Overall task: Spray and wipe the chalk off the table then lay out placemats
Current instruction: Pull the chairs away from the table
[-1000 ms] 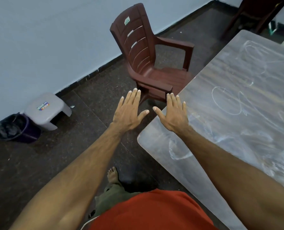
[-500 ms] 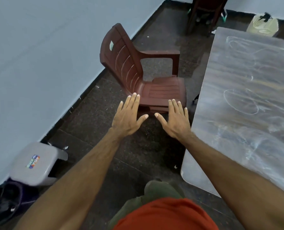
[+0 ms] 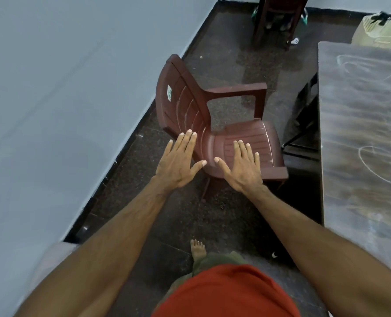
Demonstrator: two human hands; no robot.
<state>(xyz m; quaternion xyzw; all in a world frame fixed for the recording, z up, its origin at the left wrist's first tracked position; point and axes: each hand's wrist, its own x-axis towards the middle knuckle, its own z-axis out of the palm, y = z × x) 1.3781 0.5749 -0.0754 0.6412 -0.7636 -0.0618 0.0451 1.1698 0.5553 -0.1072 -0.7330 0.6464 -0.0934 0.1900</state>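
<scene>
The counter [image 3: 361,138] is sitting along the right side, grey woodgrain top smeared with white chalk loops and scribbles. A pale yellowish jug-like container [image 3: 378,30] is standing on the floor past its far corner; can't tell what's in it. Both hands are hovering palm-down over a brown plastic chair [image 3: 224,124], the left hand [image 3: 178,164] and right hand [image 3: 242,168] with fingers spread flat, gripping nothing. Dark floor [image 3: 217,213] is running open between the blue wall [image 3: 64,99] and the counter's left edge.
</scene>
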